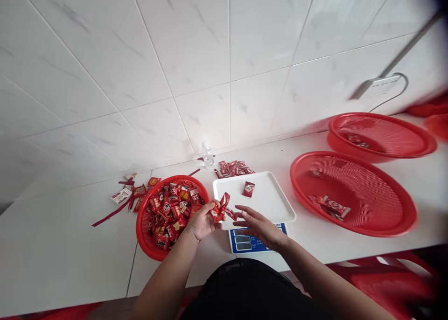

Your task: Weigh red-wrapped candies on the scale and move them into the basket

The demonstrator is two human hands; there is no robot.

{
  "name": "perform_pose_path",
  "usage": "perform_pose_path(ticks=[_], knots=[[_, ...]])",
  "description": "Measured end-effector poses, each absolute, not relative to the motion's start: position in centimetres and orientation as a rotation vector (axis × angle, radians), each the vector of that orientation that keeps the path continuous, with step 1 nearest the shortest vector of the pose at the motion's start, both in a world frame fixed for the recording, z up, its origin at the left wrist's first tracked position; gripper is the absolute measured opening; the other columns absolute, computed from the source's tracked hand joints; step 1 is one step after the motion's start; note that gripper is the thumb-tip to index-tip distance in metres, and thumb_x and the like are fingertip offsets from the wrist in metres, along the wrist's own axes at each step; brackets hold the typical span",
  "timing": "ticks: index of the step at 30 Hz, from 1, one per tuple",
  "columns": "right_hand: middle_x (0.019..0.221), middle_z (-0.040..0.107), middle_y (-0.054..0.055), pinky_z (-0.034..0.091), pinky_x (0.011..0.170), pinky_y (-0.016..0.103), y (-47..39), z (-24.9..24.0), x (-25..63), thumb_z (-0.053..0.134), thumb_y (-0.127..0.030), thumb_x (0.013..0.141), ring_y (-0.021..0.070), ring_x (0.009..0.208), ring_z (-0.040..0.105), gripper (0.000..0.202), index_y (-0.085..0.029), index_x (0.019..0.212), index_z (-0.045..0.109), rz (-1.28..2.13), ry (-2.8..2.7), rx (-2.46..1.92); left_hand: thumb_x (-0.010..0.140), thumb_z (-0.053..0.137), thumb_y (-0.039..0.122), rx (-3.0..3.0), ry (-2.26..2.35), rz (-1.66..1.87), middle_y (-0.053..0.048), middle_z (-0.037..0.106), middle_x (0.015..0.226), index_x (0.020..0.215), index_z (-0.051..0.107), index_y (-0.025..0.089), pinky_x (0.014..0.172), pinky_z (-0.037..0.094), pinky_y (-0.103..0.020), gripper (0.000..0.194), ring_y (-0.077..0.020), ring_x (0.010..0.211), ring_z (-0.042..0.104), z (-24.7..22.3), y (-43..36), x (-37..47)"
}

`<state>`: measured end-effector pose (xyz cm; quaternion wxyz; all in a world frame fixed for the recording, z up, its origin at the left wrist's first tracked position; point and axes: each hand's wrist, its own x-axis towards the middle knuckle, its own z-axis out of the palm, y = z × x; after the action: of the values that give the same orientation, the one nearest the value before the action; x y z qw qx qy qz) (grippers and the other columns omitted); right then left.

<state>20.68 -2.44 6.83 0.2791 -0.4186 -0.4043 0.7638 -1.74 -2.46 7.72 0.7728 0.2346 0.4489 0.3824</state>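
Over the left edge of a white scale tray (pixel 276 203), my left hand (pixel 202 224) is closed on a small bunch of shiny red packets (pixel 219 211); how many it holds is unclear. My right hand (pixel 259 226) is just to the right of the bunch, fingers apart and stretched toward it, with nothing seen in them. One dark red packet (pixel 248 189) lies flat on the tray. Below the tray shows the blue display panel (pixel 243 240) of the scale. Left of my left hand stands a red basket (pixel 143 238) full of similar packets.
Behind the tray lies a pile of small red packets (pixel 233 169) beside a clear plastic object (pixel 208 156). Dark red ribbons (pixel 111 215), a white card (pixel 121 195) and more packets are at the left. Two red baskets, one nearer (pixel 378 189) and one farther (pixel 413 133), hold a few packets.
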Motion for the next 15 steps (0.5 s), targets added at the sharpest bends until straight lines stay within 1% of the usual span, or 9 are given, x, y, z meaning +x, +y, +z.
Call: perform_pose_path(ticks=[2,4,6,9,12,14,15], knots=[[0.116,0.059,0.007,0.048,0.084,0.039,-2.3,6.9,20.5,0.057,-0.051,0.076,0.0216,0.100,0.060,0.047,-0.028,0.117,0.051,2.112,-0.951,-1.031,0.073,0.054,0.045,0.540,0.937,0.738,0.000,0.055,0.074,0.090,0.052,0.022,0.056,0.045,-0.023,0.028,-0.0134,0.070,0.058,7.7,-1.5,0.5],[0.107,0.062,0.005,0.048,0.083,0.036,-2.1,6.6,20.8,0.062,-0.046,0.073,0.0188,0.092,0.062,0.045,-0.027,0.112,0.054,2.085,-0.878,-1.029,0.075,0.055,0.045,0.579,0.901,0.654,0.001,0.055,0.078,0.098,0.053,0.025,0.056,0.045,-0.022,0.031,-0.0110,0.067,0.056,7.8,-0.7,2.2],[0.097,0.064,0.004,0.048,0.081,0.033,-1.7,6.1,21.3,0.068,-0.042,0.069,0.0159,0.084,0.062,0.043,-0.024,0.107,0.056,1.999,-0.863,-1.085,0.076,0.055,0.044,0.622,0.873,0.603,0.002,0.055,0.079,0.107,0.052,0.028,0.056,0.045,-0.021,0.035,-0.0091,0.065,0.055,7.9,0.0,3.3],[0.084,0.063,0.001,0.049,0.076,0.032,-1.1,4.7,22.6,0.067,-0.040,0.068,0.0139,0.075,0.061,0.040,-0.021,0.102,0.059,1.800,-0.963,-1.236,0.077,0.056,0.044,0.684,0.925,0.545,0.001,0.057,0.081,0.119,0.046,0.030,0.060,0.047,-0.022,0.046,-0.0089,0.066,0.056,7.6,0.8,4.1],[0.075,0.060,-0.001,0.050,0.072,0.032,-0.8,3.1,24.2,0.063,-0.038,0.069,0.0145,0.071,0.059,0.040,-0.020,0.105,0.059,1.543,-1.142,-1.461,0.076,0.059,0.044,0.678,1.115,0.503,-0.004,0.059,0.098,0.133,0.029,0.030,0.068,0.049,-0.026,0.066,-0.0111,0.073,0.059,6.6,1.0,4.3],[0.074,0.061,0.000,0.050,0.069,0.033,-0.6,2.3,25.1,0.060,-0.037,0.071,0.0157,0.069,0.059,0.042,-0.019,0.109,0.058,1.424,-1.268,-1.583,0.075,0.061,0.041,0.673,1.268,0.515,-0.009,0.053,0.115,0.138,0.019,0.028,0.071,0.050,-0.027,0.078,-0.0134,0.083,0.059,5.6,0.8,4.2],[0.076,0.063,0.001,0.050,0.068,0.034,-0.6,2.2,25.5,0.058,-0.037,0.072,0.0168,0.070,0.060,0.042,-0.020,0.110,0.058,1.373,-1.329,-1.631,0.075,0.062,0.040,0.681,1.333,0.532,-0.011,0.048,0.123,0.139,0.018,0.027,0.072,0.050,-0.027,0.079,-0.0146,0.088,0.058,5.1,0.7,4.1]])
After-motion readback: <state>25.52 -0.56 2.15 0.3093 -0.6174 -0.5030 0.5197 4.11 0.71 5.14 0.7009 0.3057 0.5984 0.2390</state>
